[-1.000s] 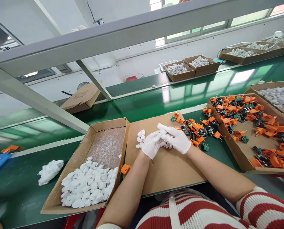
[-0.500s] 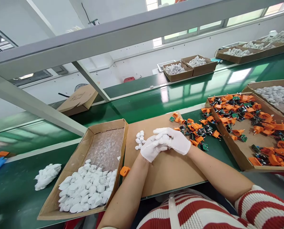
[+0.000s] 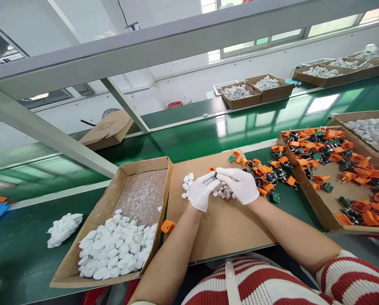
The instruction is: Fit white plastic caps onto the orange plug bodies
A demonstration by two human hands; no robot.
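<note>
Both my hands wear white gloves and meet over the cardboard sheet [image 3: 227, 228]. My left hand [image 3: 202, 191] and my right hand [image 3: 240, 185] have their fingertips closed together on an orange plug [image 3: 212, 168] with dark parts, mostly hidden by the fingers. Just below the fingertips, between the hands, lies a cluster of small greyish-white lumps [image 3: 224, 191]. Several whiter lumps [image 3: 187, 183] rest on the sheet left of my left hand. Beyond my right hand, a loose heap of orange plugs with green circuit boards [image 3: 264, 173] spreads over the sheet's edge and the green bench.
A cardboard box of white lumps [image 3: 119, 250] stands at left, an orange casing [image 3: 168, 227] beside it. White gloves [image 3: 64, 229] lie farther left. At right is a tray of orange plugs [image 3: 327, 199]. A metal post [image 3: 124, 103] and overhead beam [image 3: 164, 44] cross the far side.
My hands were cupped together over white lumps. They have parted below, leaving greyish-white lumps in view on the sheet, and the orange plug now shows at the fingertips.
</note>
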